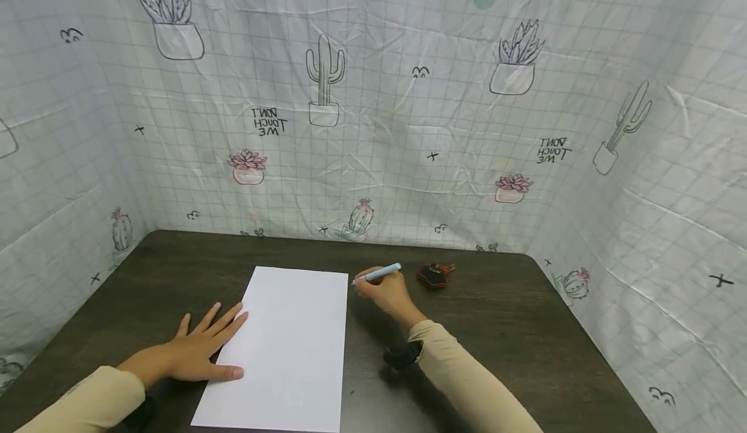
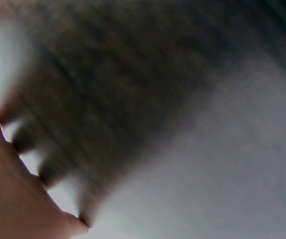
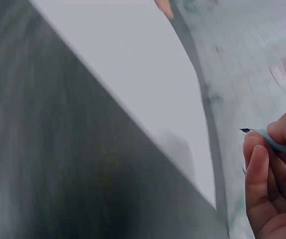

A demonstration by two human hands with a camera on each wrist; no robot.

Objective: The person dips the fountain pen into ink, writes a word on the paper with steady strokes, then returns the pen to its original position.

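A blank white sheet of paper (image 1: pixel 292 349) lies lengthwise on the dark table (image 1: pixel 467 336). My left hand (image 1: pixel 201 349) rests on the sheet's left edge with fingers spread, its thumb and fingertips on the paper. Just beyond the sheet's upper right corner, my right hand (image 1: pixel 392 293) pinches a light blue pen (image 1: pixel 382 271) in a writing grip. In the right wrist view, the pen's dark pointed nib (image 3: pixel 244 130) sticks out past the fingertips. The left wrist view is blurred and shows part of the left hand (image 2: pixel 18 199) at its lower left.
A small black object with red edges (image 1: pixel 434 275) lies on the table to the right of the pen. A white cloth (image 1: pixel 385 128) printed with cacti hangs along the back and both sides of the table.
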